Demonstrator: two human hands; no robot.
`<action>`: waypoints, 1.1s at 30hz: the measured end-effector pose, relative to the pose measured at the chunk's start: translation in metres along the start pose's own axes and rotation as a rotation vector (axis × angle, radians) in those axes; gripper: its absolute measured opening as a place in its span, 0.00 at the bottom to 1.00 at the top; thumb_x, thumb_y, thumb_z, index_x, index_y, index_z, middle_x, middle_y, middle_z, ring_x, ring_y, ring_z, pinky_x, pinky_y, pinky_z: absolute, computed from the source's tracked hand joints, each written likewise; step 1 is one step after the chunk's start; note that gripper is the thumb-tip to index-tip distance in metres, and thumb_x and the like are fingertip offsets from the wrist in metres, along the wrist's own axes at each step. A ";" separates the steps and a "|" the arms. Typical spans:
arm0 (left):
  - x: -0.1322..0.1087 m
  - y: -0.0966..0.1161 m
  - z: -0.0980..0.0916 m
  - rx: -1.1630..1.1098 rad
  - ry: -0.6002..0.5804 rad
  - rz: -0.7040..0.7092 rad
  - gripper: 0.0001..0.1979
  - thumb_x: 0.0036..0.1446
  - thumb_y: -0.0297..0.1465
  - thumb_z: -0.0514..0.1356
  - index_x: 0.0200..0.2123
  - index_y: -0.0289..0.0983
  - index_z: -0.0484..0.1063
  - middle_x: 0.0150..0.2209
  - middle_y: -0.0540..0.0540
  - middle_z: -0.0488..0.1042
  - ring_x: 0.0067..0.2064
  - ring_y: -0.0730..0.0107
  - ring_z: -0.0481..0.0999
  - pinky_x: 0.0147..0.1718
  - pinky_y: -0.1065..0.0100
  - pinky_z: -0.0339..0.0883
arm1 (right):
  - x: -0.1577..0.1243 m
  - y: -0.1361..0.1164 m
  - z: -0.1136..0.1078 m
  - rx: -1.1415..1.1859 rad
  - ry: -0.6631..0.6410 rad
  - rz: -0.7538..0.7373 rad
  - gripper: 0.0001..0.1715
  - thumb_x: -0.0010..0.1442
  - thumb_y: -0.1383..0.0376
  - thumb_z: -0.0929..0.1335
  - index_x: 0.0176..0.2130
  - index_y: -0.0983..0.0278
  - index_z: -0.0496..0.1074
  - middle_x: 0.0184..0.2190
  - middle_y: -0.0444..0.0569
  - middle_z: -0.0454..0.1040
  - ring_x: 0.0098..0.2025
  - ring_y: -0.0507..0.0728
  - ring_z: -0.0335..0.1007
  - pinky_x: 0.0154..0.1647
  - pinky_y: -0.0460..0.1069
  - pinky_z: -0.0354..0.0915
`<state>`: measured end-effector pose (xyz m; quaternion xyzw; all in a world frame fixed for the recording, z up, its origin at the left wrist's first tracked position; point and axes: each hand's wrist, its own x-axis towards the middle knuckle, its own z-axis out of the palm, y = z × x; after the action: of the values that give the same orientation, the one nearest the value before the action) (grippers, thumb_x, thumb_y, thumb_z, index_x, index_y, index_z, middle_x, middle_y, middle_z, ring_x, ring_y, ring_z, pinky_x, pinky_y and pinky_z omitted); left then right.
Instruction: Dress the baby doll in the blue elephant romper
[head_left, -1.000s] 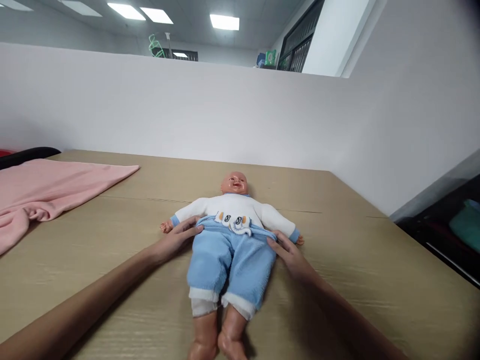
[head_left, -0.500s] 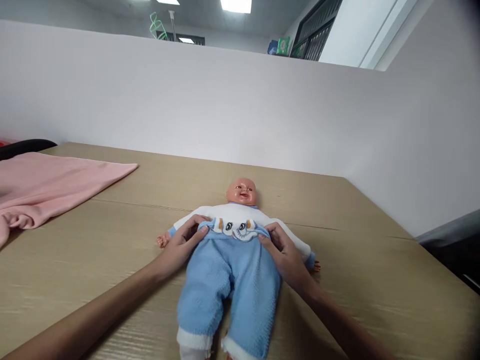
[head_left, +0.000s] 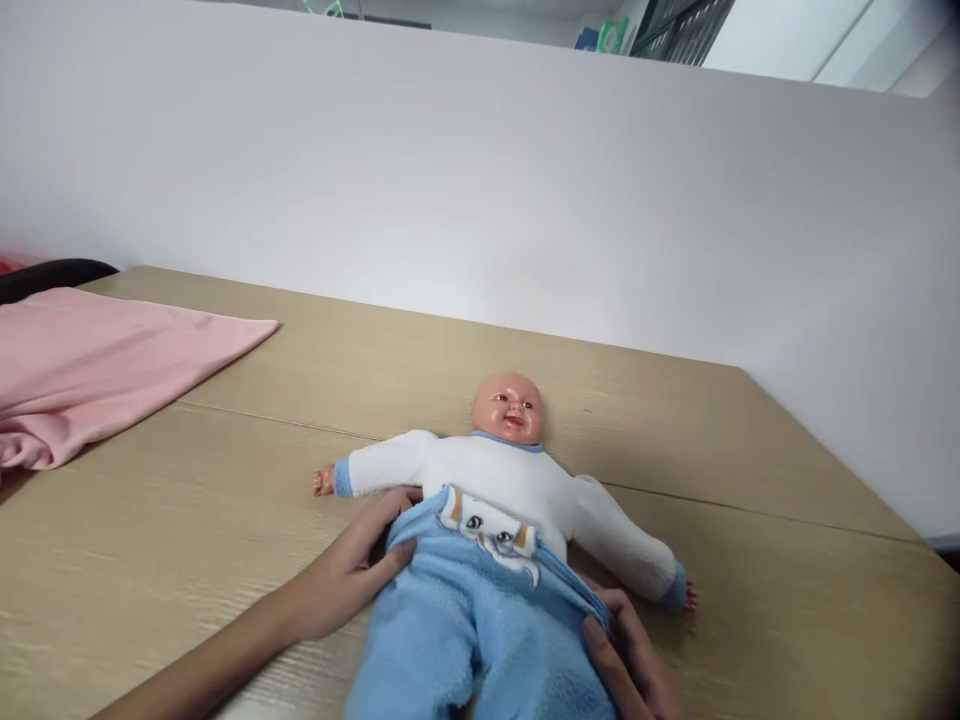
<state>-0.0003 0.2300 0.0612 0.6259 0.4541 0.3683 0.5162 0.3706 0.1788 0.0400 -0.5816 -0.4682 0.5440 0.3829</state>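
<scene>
A baby doll (head_left: pixel 508 409) lies on its back on the wooden table (head_left: pixel 225 520), in a white top (head_left: pixel 510 480) and fluffy blue trousers (head_left: pixel 465 620) with an elephant patch at the waist. My left hand (head_left: pixel 352 570) pinches the trousers' waistband at the doll's left-hand side. My right hand (head_left: pixel 626 660) grips the waistband on the other side, near the bottom edge of the picture. The doll's legs are out of view below.
A pink cloth (head_left: pixel 90 360) lies crumpled at the table's far left, with a dark chair back (head_left: pixel 45 275) behind it. A white partition wall (head_left: pixel 480 200) runs along the back and right edges of the table.
The view has tilted down and left, so the doll sits lower right. Both hands have slid down from the chest, staying on the waistband; the doll now lies slightly skewed.
</scene>
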 end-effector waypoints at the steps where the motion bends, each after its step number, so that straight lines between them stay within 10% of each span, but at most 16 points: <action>1: 0.000 0.000 0.007 -0.081 0.044 -0.047 0.19 0.70 0.46 0.62 0.60 0.48 0.76 0.61 0.43 0.76 0.64 0.46 0.69 0.65 0.57 0.62 | 0.000 0.005 0.000 0.046 -0.006 0.051 0.21 0.59 0.40 0.76 0.45 0.48 0.81 0.52 0.50 0.82 0.58 0.74 0.76 0.56 0.63 0.77; 6: 0.004 0.006 0.030 -0.512 0.234 -0.241 0.15 0.63 0.48 0.68 0.43 0.44 0.76 0.42 0.49 0.78 0.49 0.55 0.75 0.52 0.62 0.69 | 0.009 0.001 0.016 0.356 0.011 0.211 0.24 0.63 0.40 0.72 0.48 0.51 0.83 0.38 0.53 0.84 0.43 0.72 0.81 0.42 0.63 0.78; 13: 0.017 0.003 0.026 -0.931 0.109 -0.262 0.10 0.59 0.38 0.71 0.39 0.42 0.77 0.37 0.49 0.77 0.41 0.61 0.77 0.44 0.66 0.70 | 0.025 -0.042 0.031 0.440 0.097 0.043 0.19 0.53 0.48 0.81 0.38 0.55 0.79 0.33 0.46 0.77 0.37 0.62 0.74 0.38 0.53 0.73; 17: 0.022 0.002 0.020 -0.832 0.022 -0.178 0.12 0.58 0.40 0.73 0.37 0.40 0.77 0.35 0.50 0.74 0.38 0.65 0.73 0.40 0.69 0.67 | 0.030 -0.043 0.028 0.353 0.016 -0.077 0.21 0.58 0.46 0.77 0.36 0.58 0.73 0.31 0.44 0.68 0.33 0.57 0.64 0.35 0.50 0.66; 26: 0.012 0.007 0.005 -0.317 -0.171 -0.014 0.26 0.58 0.52 0.72 0.53 0.43 0.80 0.56 0.42 0.79 0.61 0.47 0.73 0.63 0.57 0.62 | 0.024 -0.063 0.024 -0.308 0.008 -0.482 0.15 0.68 0.49 0.72 0.41 0.58 0.72 0.38 0.47 0.72 0.43 0.62 0.69 0.49 0.54 0.65; 33: 0.017 0.013 0.010 -0.435 -0.038 -0.034 0.17 0.67 0.48 0.67 0.49 0.43 0.75 0.42 0.48 0.78 0.42 0.61 0.75 0.45 0.64 0.69 | 0.049 -0.089 0.045 -0.040 -0.034 -0.361 0.25 0.67 0.40 0.70 0.41 0.55 0.62 0.27 0.40 0.72 0.31 0.58 0.69 0.36 0.52 0.67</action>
<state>0.0172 0.2422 0.0714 0.4987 0.3648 0.4369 0.6537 0.3128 0.2469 0.1062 -0.4862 -0.5824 0.4666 0.4546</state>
